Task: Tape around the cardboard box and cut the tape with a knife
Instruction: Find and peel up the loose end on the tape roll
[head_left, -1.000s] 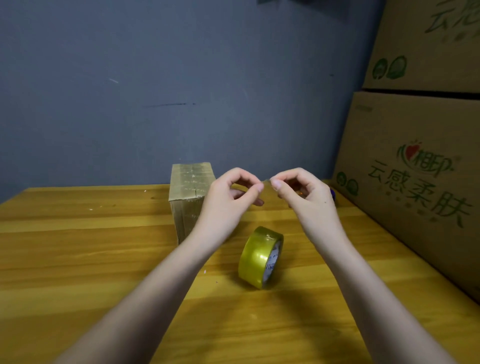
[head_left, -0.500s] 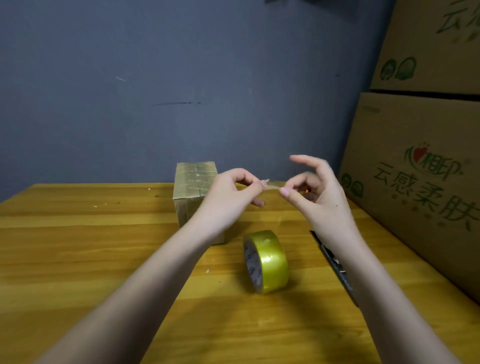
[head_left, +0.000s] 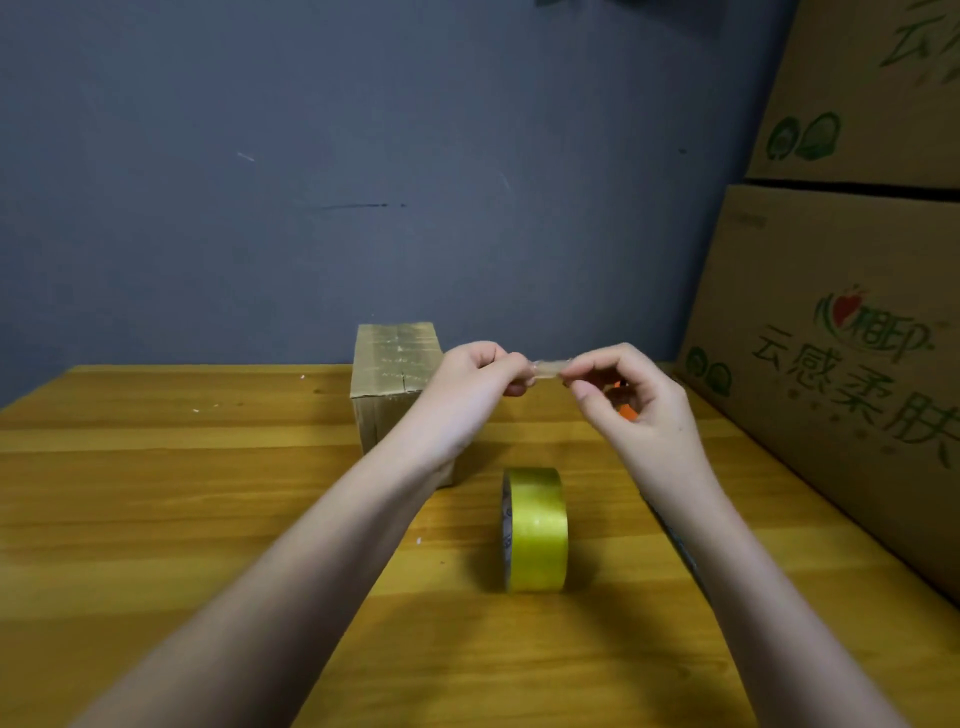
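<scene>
Nearest us, low in the middle of the frame, the tape roll (head_left: 535, 530) stands on its edge on the wooden table (head_left: 156, 493), below and between our two forearms and apart from both hands. Just right of it a dark knife (head_left: 675, 540) shows only as a thin strip behind our right forearm. Higher up, at mid-frame, our left hand (head_left: 470, 387) and right hand (head_left: 631, 400) meet over the table, each pinching one end of a small strip of clear tape (head_left: 546, 368) between thumb and forefinger, the other fingers curled. The cardboard box (head_left: 392, 374) sits just behind and left of our left hand, already glossy with tape. Against half a second ago, our right forefinger has curled down onto the strip and the roll now shows its yellow band more squarely. Big printed cartons (head_left: 852, 332) are stacked along the right edge
</scene>
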